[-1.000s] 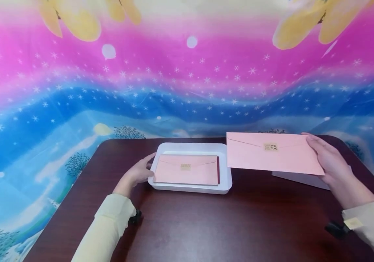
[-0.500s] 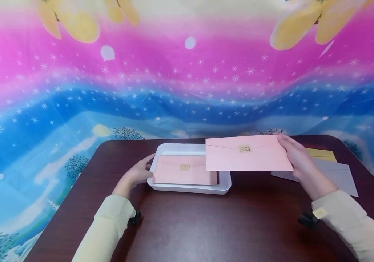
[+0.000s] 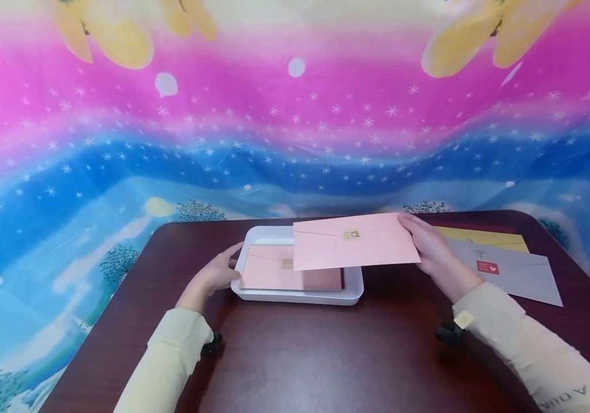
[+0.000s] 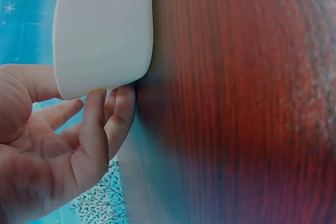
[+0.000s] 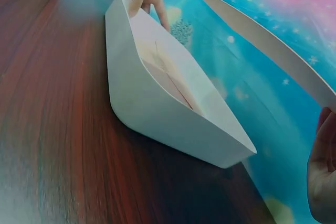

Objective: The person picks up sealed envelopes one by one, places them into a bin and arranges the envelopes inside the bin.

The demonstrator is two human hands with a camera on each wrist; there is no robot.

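Note:
A pink envelope (image 3: 354, 246) with a small gold seal is held up in the air by my right hand (image 3: 429, 246), which pinches its right end. It hangs over the right part of a white tray (image 3: 300, 298) and covers some of it. Inside the tray lies another pink envelope (image 3: 269, 274), with a dark red edge showing beneath it at the right. My left hand (image 3: 217, 269) holds the tray's left end, its curled fingers (image 4: 94, 124) against the outer wall. In the right wrist view the raised envelope (image 5: 268, 43) is seen nearly edge-on, apart from the tray.
On the table's right side lie a grey envelope (image 3: 537, 275) with a red heart label and a yellow envelope (image 3: 506, 238) partly under it. A dark wooden table (image 3: 295, 355) supports everything. Behind it hangs a colourful patterned cloth (image 3: 274, 126).
My right hand has carried the pink envelope leftward from the table's right side to above the tray, uncovering the grey and yellow envelopes. The left hand stays at the tray's end.

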